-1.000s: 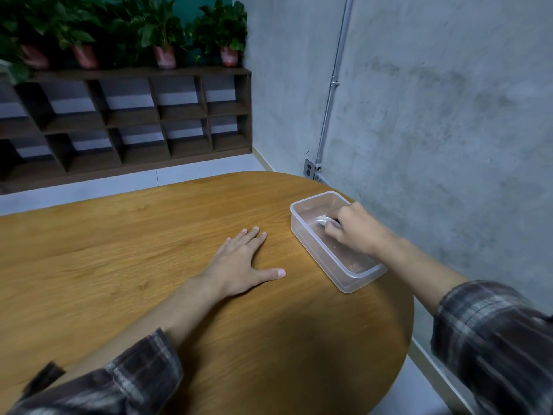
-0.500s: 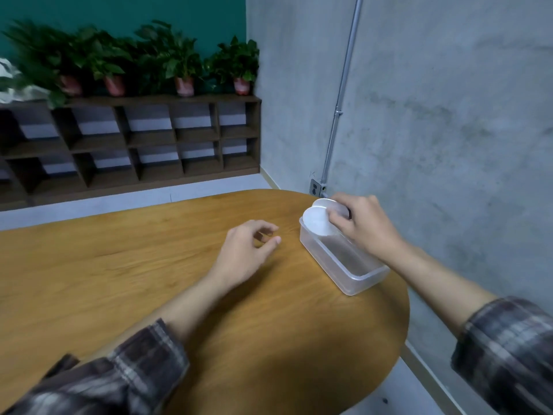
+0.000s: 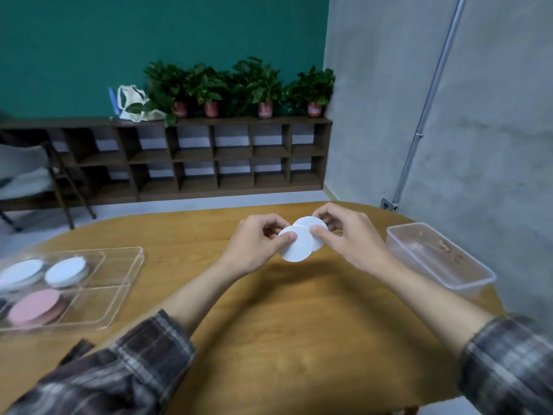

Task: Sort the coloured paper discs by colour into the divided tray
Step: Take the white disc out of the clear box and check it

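Two white paper discs overlap above the middle of the table. My left hand (image 3: 254,247) pinches the nearer white disc (image 3: 297,247) at its left edge. My right hand (image 3: 347,235) pinches the farther white disc (image 3: 311,223) between thumb and fingers. The clear divided tray (image 3: 119,283) lies at the left. Its far compartment holds two stacks of white discs (image 3: 64,272). A pink stack (image 3: 34,307) fills a near compartment, and the compartment to its right holds nothing.
A clear plastic box (image 3: 440,259) stands at the table's right edge, near the grey wall, with no discs visible in it. The round wooden table (image 3: 284,324) ends just beyond my hands. A shelf with potted plants (image 3: 209,157) and a chair stand behind.
My right hand lifted white discs out of the clear box and carried them left. My left hand rose from the table and took hold of one disc. My view swung left, revealing the tray.
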`<act>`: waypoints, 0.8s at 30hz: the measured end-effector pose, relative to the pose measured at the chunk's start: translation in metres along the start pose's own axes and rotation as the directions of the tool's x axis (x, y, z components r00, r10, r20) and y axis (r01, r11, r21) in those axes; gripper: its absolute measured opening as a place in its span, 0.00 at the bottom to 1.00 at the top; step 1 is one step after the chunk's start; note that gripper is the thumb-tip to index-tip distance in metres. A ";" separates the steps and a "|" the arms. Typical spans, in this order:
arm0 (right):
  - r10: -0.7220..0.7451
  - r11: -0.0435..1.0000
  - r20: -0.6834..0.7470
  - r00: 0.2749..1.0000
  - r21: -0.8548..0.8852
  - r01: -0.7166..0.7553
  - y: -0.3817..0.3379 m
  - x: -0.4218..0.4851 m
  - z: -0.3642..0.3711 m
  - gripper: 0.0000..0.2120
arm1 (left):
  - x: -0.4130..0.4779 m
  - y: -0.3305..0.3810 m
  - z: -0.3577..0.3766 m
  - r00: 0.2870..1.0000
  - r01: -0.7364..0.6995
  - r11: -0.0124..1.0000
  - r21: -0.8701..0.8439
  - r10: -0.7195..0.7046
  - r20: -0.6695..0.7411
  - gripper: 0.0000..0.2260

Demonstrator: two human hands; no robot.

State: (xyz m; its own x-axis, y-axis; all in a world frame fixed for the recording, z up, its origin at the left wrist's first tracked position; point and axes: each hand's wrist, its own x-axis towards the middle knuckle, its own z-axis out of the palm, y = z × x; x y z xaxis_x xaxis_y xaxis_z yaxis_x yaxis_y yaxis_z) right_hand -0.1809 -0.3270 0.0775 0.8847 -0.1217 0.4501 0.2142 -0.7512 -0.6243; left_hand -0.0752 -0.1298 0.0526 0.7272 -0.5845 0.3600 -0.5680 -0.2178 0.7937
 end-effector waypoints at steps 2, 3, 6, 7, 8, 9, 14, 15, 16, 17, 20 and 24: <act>-0.031 0.999 0.040 0.999 -0.007 0.032 -0.019 0.009 0.027 0.03 | -0.017 -0.013 -0.035 0.999 0.034 0.997 0.064 -0.033 -0.016 0.01; -0.035 0.999 0.063 0.997 -0.002 0.035 -0.028 0.012 0.042 0.03 | -0.027 -0.020 -0.052 0.998 0.052 0.994 0.095 -0.050 -0.030 0.02; -0.037 0.999 0.106 0.994 0.043 0.033 -0.056 0.023 0.086 0.03 | -0.054 -0.042 -0.104 0.987 0.132 0.979 0.153 -0.116 -0.110 0.04; -0.034 0.997 0.115 0.993 0.068 0.027 -0.065 0.027 0.100 0.02 | -0.062 -0.048 -0.121 0.981 0.158 0.975 0.155 -0.136 -0.141 0.04; -0.033 0.996 0.128 0.991 0.091 0.021 -0.074 0.032 0.113 0.02 | -0.070 -0.054 -0.138 0.972 0.185 0.971 0.155 -0.157 -0.175 0.03; -0.033 0.994 0.141 0.989 0.108 0.017 -0.082 0.036 0.127 0.01 | -0.078 -0.061 -0.155 0.962 0.211 0.966 0.147 -0.178 -0.208 0.03; -0.056 0.993 0.213 0.975 0.110 0.033 -0.113 0.058 0.189 0.02 | -0.118 -0.093 -0.224 0.897 0.321 0.942 0.096 -0.270 -0.349 0.05; -0.062 0.994 0.231 0.971 0.106 0.038 -0.118 0.063 0.201 0.02 | -0.126 -0.098 -0.235 0.882 0.340 0.937 0.084 -0.287 -0.374 0.05; -0.069 0.994 0.248 0.966 0.102 0.045 -0.122 0.067 0.213 0.03 | -0.132 -0.106 -0.246 0.866 0.366 0.927 0.083 -0.307 -0.396 0.06; -0.076 0.994 0.263 0.962 0.098 0.051 -0.126 0.072 0.225 0.03 | -0.138 -0.114 -0.257 0.851 0.392 0.916 0.090 -0.324 -0.413 0.06; -0.083 0.994 0.300 0.950 0.093 0.057 -0.138 0.087 0.259 0.04 | -0.152 -0.137 -0.287 0.815 0.438 0.896 0.078 -0.359 -0.456 0.05; -0.061 0.993 0.322 0.945 0.113 0.025 -0.156 0.106 0.303 0.03 | -0.165 -0.160 -0.320 0.749 0.520 0.846 0.118 -0.385 -0.539 0.06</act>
State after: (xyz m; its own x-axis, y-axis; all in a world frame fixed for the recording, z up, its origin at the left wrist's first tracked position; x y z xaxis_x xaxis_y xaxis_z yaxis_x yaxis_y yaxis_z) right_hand 0.0046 -0.0262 0.0288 0.9561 0.1393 0.2578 0.2820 -0.6758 -0.6810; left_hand 0.0192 0.2513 0.0231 0.9713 0.0669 0.2281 -0.1481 -0.5801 0.8009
